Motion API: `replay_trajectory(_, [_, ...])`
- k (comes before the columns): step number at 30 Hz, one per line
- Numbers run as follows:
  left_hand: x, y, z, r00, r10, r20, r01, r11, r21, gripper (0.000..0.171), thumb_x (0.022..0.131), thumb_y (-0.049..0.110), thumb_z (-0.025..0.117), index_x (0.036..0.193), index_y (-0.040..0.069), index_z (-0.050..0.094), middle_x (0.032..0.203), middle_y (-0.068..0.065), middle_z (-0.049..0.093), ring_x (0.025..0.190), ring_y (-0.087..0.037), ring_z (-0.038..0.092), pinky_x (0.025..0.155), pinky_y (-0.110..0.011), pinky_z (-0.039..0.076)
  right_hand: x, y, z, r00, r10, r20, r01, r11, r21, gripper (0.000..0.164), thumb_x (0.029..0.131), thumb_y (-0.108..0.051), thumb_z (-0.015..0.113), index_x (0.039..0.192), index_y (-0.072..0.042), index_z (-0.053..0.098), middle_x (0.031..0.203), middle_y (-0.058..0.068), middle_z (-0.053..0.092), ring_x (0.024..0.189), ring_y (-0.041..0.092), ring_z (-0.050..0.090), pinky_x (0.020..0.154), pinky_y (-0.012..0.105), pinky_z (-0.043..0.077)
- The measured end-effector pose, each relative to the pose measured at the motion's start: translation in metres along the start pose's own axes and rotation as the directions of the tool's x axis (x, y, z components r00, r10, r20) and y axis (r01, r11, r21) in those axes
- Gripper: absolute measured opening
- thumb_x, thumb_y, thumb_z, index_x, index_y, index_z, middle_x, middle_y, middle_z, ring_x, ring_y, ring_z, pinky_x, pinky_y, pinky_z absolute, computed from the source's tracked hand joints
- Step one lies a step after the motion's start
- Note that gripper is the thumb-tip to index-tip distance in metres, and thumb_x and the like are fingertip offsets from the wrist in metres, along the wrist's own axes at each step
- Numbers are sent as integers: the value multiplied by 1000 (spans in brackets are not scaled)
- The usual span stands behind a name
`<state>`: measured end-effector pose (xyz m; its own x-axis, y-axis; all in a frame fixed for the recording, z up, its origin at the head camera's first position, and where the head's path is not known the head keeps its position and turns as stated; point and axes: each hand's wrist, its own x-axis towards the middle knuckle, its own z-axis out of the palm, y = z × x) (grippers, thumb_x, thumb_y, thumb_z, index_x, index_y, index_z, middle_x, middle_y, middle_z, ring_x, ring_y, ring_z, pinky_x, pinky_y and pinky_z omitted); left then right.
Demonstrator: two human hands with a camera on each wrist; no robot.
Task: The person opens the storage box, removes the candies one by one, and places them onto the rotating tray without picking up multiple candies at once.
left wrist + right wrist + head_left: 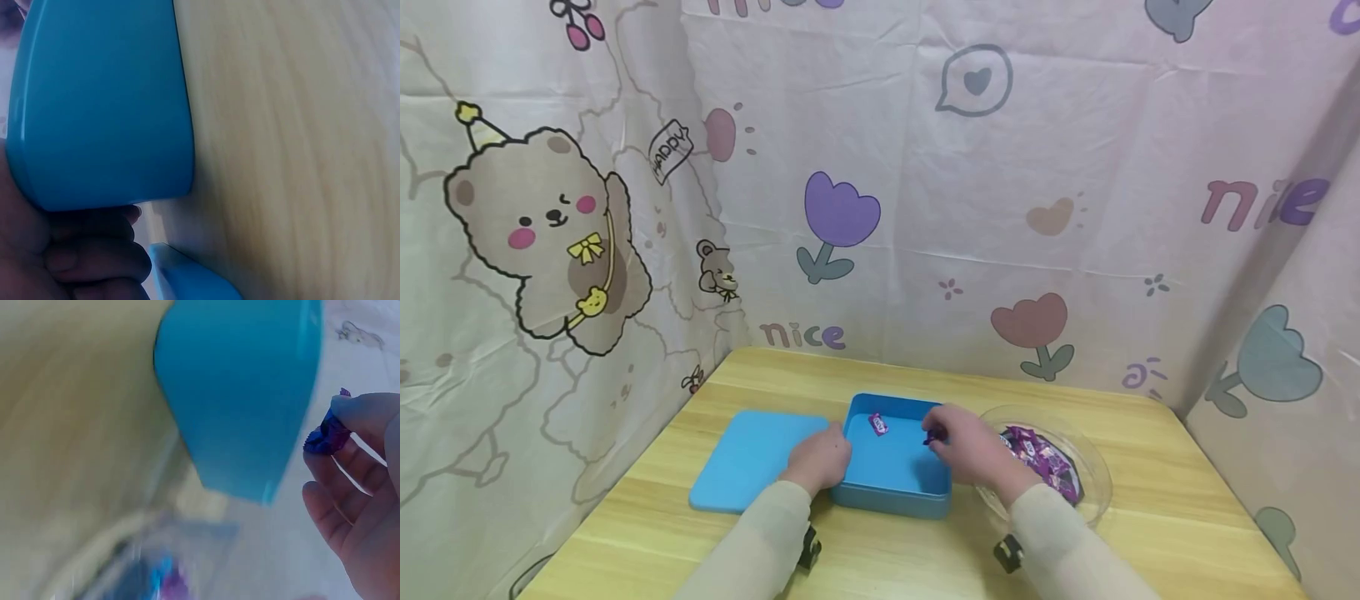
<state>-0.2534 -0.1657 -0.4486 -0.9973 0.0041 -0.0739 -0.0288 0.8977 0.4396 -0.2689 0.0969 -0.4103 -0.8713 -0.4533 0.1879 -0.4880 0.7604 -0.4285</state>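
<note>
A blue rectangular box [891, 500] stands on the table with its top uncovered. My left hand [822, 458] holds the box by its left wall; in the left wrist view its curled fingers [100, 259] lie against the outside. Over the box's right side, my right hand [973, 446] pinches a purple-wrapped candy [331, 430] between thumb and fingertips. Another purple-wrapped candy [878, 424] lies on the box floor, toward the back left.
A flat blue lid [752, 462] lies left of the box. To the right, partly behind my right forearm, a clear round bowl [1103, 471] holds several purple-wrapped candies [1037, 454]. Printed curtains [925, 167] hang behind the wooden table [1150, 533] and at both sides.
</note>
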Motion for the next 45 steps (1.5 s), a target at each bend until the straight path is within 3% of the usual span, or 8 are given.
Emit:
replay_trajectory(8, [1, 1, 0, 1000, 17, -3, -17, 1000, 15, 52, 106, 23, 41, 147, -8, 42, 145, -22, 53, 126, -37, 54, 101, -61, 45, -27, 42, -30, 992, 108, -71, -109, 994, -14, 23, 89, -11, 76, 109, -20, 68, 98, -9, 66, 95, 14, 63, 89, 44, 55])
replay_trajectory(13, [-1, 1, -1, 1000, 23, -5, -22, 1000, 11, 51, 106, 23, 41, 147, -8, 44, 144, -22, 54, 126, -38, 54, 100, -61, 46, -44, 71, -43, 992, 99, -76, -104, 993, -62, 29, 85, -9, 76, 113, -14, 68, 103, -3, 68, 100, 20, 65, 93, 50, 53])
replay_trajectory(23, [-1, 2, -1, 1000, 15, -2, -15, 1000, 1, 52, 106, 23, 40, 148, -7, 42, 146, -22, 52, 128, -37, 52, 102, -61, 44, -68, 104, -49, 993, 114, -42, -120, 974, -193, 38, 76, -4, 79, 111, -12, 67, 86, -6, 61, 79, 13, 59, 71, 39, 55])
replay_trajectory(26, [0, 1, 0, 1000, 15, -1, -15, 1000, 4, 52, 106, 23, 40, 148, -8, 42, 146, -22, 52, 126, -36, 53, 102, -61, 44, -72, 111, -44, 993, 116, -23, -118, 971, -209, 36, 75, -4, 81, 108, -14, 68, 85, -7, 61, 78, 12, 57, 71, 37, 54])
replay_trajectory(39, [0, 1, 0, 1000, 15, 3, -15, 1000, -12, 53, 106, 23, 39, 149, -8, 41, 147, -22, 50, 131, -38, 50, 104, -61, 42, -77, 117, -39, 991, 134, 14, -130, 978, -166, 33, 75, -9, 83, 105, -17, 69, 91, -6, 63, 85, 13, 59, 79, 44, 54])
replay_trajectory(45, [-1, 2, -1, 1000, 18, 4, -18, 1000, -22, 53, 106, 23, 39, 149, -8, 41, 149, -22, 48, 133, -38, 48, 105, -62, 40, -65, 96, -41, 993, 112, -21, -114, 985, -133, 30, 85, -17, 78, 113, -14, 69, 105, 1, 69, 98, 21, 65, 90, 49, 54])
